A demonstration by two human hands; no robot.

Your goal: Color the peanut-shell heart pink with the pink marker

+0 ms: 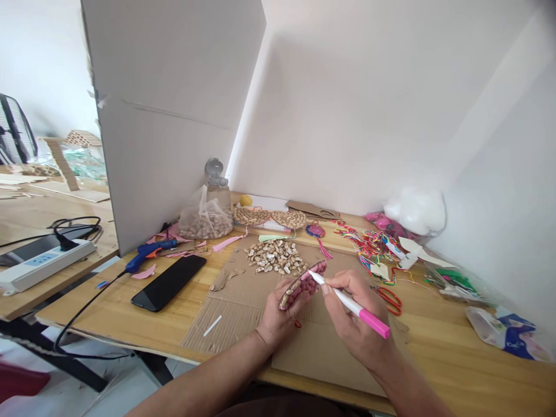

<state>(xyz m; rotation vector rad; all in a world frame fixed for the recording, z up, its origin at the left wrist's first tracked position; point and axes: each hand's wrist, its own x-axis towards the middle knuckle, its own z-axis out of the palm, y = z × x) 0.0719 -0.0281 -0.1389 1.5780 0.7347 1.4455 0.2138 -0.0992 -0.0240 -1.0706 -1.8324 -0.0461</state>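
Note:
My left hand (278, 313) grips a disc covered in peanut shells (299, 286), tilted up on edge, its facing side coloured pink. In my right hand (356, 313) is a white marker pen (347, 302) with a pink end, held like a pencil. The pen's tip touches or nearly touches the disc's upper part. Beyond my hands a heap of peanut shells (277, 256) lies on a cardboard sheet (234, 301). A small red loop (297, 324) shows just below the disc.
To the left lie a black phone (169, 282) and a blue glue gun (150, 253) with its cord. Behind are a bag of peanuts (206, 217) and finished shell discs (289, 219). On the right are tangled coloured threads (369, 246) and red-handled scissors (390, 300).

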